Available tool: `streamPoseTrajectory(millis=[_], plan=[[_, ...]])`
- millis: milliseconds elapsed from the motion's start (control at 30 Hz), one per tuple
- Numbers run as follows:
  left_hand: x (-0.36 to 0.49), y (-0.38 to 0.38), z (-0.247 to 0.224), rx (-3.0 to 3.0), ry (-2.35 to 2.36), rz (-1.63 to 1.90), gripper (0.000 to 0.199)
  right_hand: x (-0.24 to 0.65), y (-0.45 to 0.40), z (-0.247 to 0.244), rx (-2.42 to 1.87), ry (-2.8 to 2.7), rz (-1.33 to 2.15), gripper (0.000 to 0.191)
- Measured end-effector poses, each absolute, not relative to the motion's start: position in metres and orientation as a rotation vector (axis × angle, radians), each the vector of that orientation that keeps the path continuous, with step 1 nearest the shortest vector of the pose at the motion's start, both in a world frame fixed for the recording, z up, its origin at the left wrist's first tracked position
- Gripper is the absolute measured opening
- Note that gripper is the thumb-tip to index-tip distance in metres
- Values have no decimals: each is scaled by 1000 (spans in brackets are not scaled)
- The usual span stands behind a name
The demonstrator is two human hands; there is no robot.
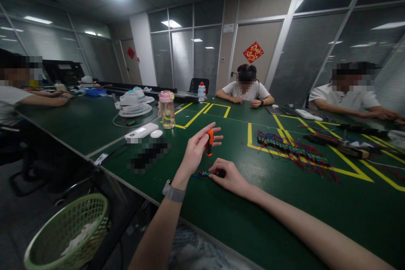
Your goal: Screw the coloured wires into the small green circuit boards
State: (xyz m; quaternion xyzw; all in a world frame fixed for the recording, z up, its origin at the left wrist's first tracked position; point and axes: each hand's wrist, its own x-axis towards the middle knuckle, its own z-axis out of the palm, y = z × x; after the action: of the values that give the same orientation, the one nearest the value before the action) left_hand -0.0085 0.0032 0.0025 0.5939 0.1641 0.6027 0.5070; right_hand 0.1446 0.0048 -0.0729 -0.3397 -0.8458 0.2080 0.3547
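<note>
One orange-and-black screwdriver (209, 141) stood upright, gripped in the left hand (195, 149), its shaft pointing down at a small wired circuit board (206, 173) on the green bench (234, 221). The right hand (232, 177) pinched the board's right end. Screw-turning seemed underway; the next move likely called for a steady, vertical shaft.

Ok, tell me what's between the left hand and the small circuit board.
In the head view, the orange-and-black screwdriver: handle in the left hand, shaft pointing down toward the circuit board.
</note>
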Motion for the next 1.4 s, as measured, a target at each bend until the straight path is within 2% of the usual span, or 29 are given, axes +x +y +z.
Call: streamPoseTrajectory(millis=[267,467,733,900,1133,1267,1400], plan=[[-14,5,1,1652,670,1691,22,143,4,-71,-885,-2180,553,6],[-9,6,0,1451,459,1563,37,144,5,-72,-884,-2186,540,6],[-13,9,-1,1545,641,1738,23,144,5,-73,-878,-2185,544,7],[-11,9,-1,1437,460,1608,33,145,6,-74,-871,-2186,542,6],[-14,8,-1,1631,690,1731,24,145,5,-73,-873,-2187,553,6],[-11,9,0,1509,503,1584,35,144,5,-71,-879,-2186,553,6],[-12,8,0,1569,674,1683,36,144,5,-72,-880,-2185,550,5]])
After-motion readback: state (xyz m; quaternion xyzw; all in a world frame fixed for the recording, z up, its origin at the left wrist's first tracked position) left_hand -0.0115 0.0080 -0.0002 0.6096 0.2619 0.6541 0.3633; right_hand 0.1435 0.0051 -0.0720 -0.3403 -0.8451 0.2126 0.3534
